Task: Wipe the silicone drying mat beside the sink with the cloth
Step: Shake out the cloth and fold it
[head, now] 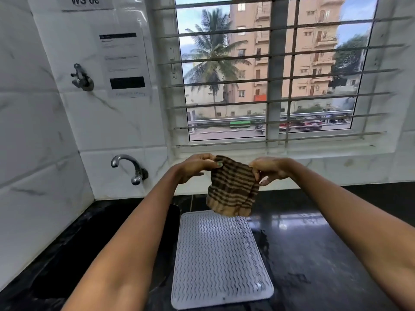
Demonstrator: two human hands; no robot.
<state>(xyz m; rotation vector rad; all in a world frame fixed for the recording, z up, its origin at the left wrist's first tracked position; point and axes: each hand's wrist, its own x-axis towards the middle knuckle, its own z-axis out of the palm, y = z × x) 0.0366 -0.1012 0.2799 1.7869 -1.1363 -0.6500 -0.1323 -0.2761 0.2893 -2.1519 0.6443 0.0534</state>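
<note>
A grey silicone drying mat (221,259) with a wavy ribbed surface lies flat on the black counter, just right of the sink. Above its far edge hangs a brown and tan striped cloth (233,189), held up in the air by its top corners. My left hand (194,168) pinches the cloth's upper left corner. My right hand (269,169) pinches the upper right corner. The cloth's lower edge dangles just over the mat's far end; whether it touches the mat I cannot tell.
A dark sink (74,250) sits left of the mat, with a chrome tap (130,168) on the tiled wall above it. A black counter (314,254) with wet patches stretches to the right. A barred window (269,75) stands behind.
</note>
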